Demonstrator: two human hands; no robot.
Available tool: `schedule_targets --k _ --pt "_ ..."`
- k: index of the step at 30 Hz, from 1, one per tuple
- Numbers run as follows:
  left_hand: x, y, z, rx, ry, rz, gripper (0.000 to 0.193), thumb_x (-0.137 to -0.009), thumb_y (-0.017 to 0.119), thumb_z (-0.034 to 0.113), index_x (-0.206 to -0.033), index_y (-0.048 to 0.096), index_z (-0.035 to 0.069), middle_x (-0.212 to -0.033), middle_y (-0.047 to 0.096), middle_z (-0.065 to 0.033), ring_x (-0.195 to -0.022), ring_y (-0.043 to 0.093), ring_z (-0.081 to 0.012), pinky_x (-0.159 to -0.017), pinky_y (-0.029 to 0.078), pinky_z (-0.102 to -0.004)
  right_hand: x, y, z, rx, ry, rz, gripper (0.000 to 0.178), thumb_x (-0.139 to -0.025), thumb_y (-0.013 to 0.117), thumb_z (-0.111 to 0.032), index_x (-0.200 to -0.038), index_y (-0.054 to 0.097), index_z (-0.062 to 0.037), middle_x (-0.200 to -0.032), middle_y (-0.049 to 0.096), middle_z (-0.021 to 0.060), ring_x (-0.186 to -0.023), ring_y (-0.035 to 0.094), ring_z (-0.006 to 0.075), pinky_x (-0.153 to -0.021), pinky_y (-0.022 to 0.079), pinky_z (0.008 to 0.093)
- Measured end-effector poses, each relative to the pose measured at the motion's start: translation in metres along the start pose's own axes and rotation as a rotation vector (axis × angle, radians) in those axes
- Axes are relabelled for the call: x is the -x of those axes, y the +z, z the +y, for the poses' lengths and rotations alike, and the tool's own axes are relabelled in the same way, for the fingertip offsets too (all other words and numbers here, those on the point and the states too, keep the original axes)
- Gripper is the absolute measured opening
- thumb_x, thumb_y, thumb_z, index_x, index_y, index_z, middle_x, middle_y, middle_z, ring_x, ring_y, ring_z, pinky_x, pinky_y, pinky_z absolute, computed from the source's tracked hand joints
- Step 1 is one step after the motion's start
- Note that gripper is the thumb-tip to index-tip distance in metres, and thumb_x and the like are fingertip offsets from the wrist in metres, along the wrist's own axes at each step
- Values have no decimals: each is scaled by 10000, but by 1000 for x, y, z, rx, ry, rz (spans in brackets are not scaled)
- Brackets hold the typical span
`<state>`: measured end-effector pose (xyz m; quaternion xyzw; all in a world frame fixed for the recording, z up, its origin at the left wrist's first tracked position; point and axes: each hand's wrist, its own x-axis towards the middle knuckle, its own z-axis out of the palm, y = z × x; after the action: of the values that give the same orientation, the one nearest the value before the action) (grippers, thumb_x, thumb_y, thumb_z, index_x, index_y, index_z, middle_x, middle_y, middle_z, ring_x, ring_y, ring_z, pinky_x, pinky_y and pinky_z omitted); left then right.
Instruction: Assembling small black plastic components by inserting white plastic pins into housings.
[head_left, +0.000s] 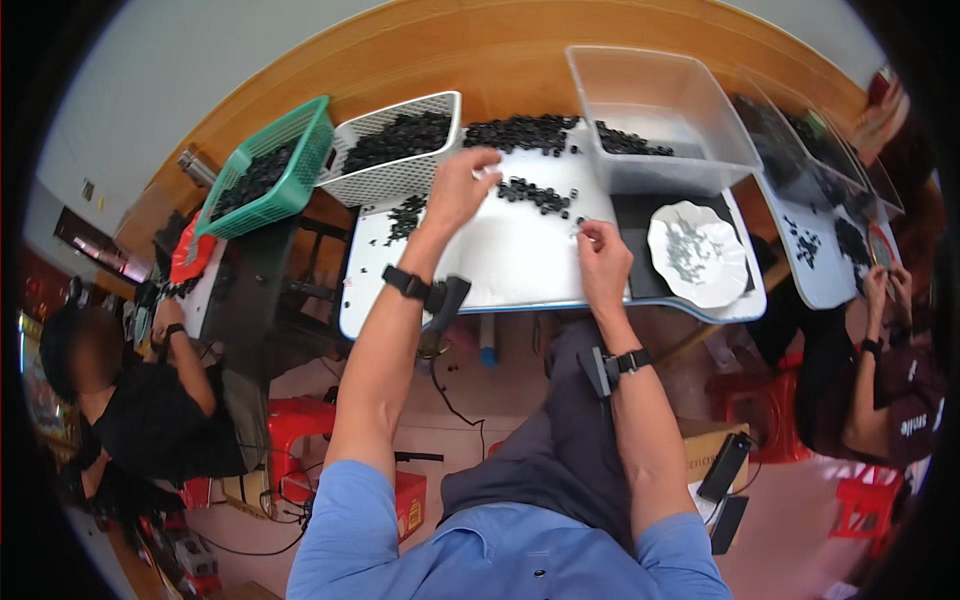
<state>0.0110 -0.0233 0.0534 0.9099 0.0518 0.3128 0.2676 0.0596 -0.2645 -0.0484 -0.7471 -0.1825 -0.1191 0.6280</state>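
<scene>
My left hand [462,190] hovers over the white tabletop [500,260], its thumb and forefinger curled toward each other beside a loose group of small black cylindrical parts [537,194]. Whatever they hold is too small to name. Below and to the right of that group, my right hand [606,262] is closed in a pinch. A tiny pale bit shows at its fingertips, its kind unclear. Right of this hand, a white scalloped plate [735,285] carries many small pale slivers [692,248]. More black parts [408,217] lie to the left of my left hand.
Along the back stand a green basket [265,215] and a white basket [390,165], both with black parts, a black heap [525,132], and a clear plastic bin [660,180]. Co-workers sit at left [150,420] and right [870,400]. Red stools [295,430] stand below.
</scene>
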Motion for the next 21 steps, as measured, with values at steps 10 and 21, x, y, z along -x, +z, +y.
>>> schedule_targets --k 10,21 --pt "81 96 54 370 -156 -187 369 -876 772 91 -1239 709 76 -971 776 -99 -838 734 -169 -760 583 -305 3 -7 -4 -8 27 -45 144 -886 692 -89 -1003 726 -12 -867 765 115 -665 703 184 -659 553 328" --pt "87 103 41 654 -227 -101 158 -899 740 93 -1036 760 17 -931 785 -116 -825 746 -158 -744 571 -288 3 -4 -5 39 0 -51 109 -870 682 -57 -961 725 -17 -829 737 114 -644 685 203 -641 541 341"
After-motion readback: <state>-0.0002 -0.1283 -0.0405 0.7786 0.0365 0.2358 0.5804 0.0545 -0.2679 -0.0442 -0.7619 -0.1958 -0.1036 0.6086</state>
